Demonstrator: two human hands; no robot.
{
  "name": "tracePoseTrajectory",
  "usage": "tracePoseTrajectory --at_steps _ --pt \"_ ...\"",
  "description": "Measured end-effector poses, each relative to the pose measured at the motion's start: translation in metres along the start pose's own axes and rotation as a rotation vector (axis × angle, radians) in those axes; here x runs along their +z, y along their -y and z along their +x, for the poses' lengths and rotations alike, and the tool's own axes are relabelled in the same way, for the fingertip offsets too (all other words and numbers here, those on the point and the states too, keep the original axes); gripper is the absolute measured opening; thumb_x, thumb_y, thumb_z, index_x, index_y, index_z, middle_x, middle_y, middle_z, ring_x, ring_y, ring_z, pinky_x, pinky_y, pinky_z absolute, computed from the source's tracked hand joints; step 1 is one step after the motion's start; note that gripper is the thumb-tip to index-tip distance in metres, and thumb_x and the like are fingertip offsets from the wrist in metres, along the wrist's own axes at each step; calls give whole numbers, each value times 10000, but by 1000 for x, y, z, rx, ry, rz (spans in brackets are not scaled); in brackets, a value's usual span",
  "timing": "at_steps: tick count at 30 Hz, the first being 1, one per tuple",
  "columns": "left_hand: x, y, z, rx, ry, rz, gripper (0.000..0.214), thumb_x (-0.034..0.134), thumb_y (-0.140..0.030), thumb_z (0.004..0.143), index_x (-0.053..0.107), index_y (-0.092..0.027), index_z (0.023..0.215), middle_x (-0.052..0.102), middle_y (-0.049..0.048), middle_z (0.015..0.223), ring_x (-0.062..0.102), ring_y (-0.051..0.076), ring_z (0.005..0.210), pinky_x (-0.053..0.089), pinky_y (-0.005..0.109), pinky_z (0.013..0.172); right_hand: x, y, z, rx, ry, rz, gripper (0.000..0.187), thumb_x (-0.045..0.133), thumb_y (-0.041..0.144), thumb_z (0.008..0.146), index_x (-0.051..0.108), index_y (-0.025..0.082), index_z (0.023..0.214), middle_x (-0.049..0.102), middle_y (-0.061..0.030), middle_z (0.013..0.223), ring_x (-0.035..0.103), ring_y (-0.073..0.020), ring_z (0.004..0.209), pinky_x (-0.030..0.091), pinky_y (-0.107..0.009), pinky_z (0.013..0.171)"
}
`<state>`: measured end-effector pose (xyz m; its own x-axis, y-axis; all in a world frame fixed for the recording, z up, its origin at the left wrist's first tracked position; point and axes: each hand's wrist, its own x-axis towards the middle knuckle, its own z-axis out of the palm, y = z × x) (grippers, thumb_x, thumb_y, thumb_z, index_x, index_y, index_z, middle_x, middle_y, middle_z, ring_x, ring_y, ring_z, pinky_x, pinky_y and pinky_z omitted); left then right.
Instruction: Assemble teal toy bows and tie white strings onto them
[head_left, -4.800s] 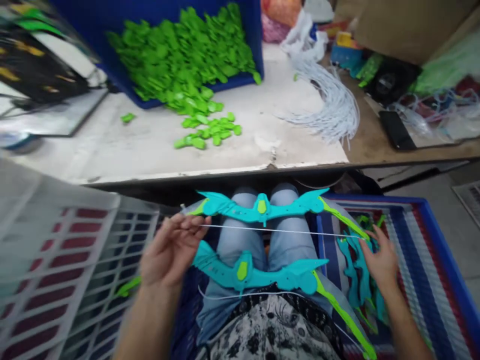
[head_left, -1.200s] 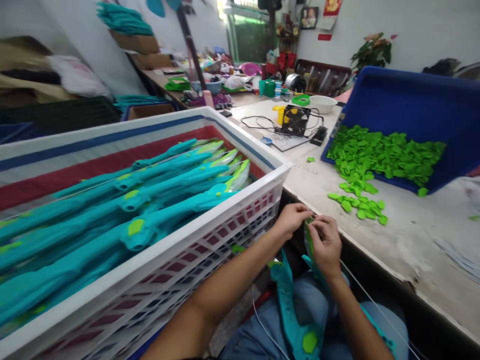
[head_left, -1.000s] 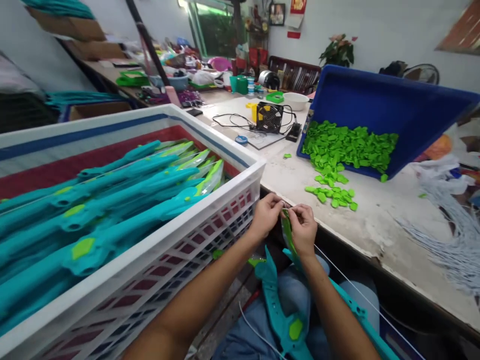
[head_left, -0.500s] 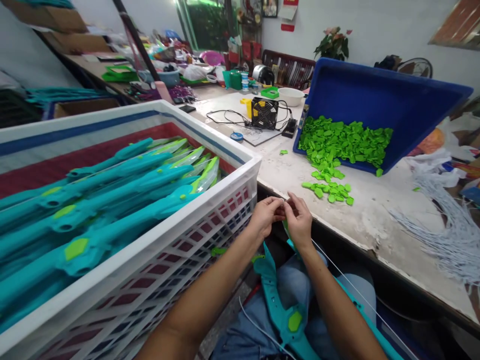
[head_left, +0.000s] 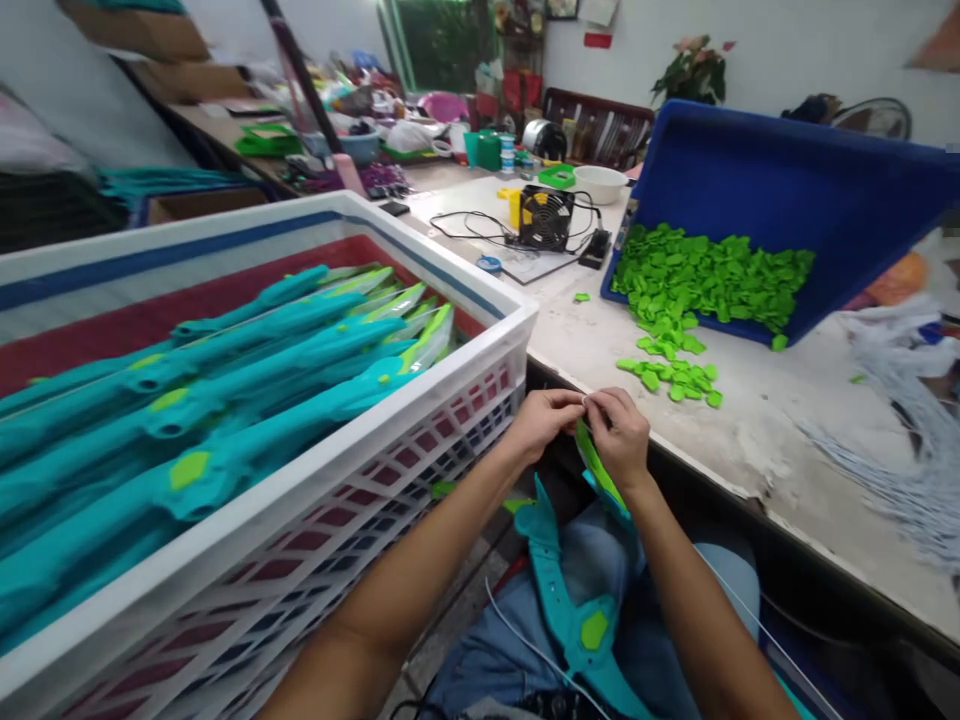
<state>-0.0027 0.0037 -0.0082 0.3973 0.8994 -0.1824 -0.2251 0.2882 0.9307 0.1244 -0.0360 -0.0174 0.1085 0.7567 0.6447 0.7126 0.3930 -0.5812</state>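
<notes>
Bow (head_left: 559, 595) on lap (head_left: 491, 655), crate (head_left: 375, 430) of bows (head_left: 285, 445) left, bin (head_left: 750, 170) of pieces (head_left: 705, 275) on table (head_left: 750, 430) ahead right

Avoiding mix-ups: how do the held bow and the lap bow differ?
Contact: the left hand and right hand are at the tip of the held bow; neither touches the lap bow.
Visibility: the right forearm hides much of the held bow; the lap bow's green hexagon shows.
Both are turquoise and green.

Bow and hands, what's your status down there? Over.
Right hand holding one bow near its tip. Left hand at same tip, exact grip hidden. Second bow lying on lap below; crate close at left.
</notes>
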Motion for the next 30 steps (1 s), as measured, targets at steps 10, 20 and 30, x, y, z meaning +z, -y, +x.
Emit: tracePoseTrajectory --at_steps 10,20,30 --pt "-1 2 2 129 5 342 117 671 -251 670 752 -166 672 699 24 667 580 150 645 415 220 596 -5 -7 -11 125 72 54 167 487 241 898 589 213 770 595 -29 748 574 -163 703 463 -281 649" --pt "-1 18 1 263 97 402 171 633 -284 748 762 -173 767 686 31 729 593 159 723 436 242 704 -12 -14 -25 -25 92 -319 217 417 230 941 578 209 797 569 -58 785 545 -187 745 421 -289 681" --pt "-58 77 -79 285 -441 434 384 609 -488 779 695 -172 980 642 93 1059 590 219 972 487 277 717 12 -28 -61 -58 118 -358 205 444 188 932 585 192 784 579 -41 764 528 -169 730 403 -278 681"
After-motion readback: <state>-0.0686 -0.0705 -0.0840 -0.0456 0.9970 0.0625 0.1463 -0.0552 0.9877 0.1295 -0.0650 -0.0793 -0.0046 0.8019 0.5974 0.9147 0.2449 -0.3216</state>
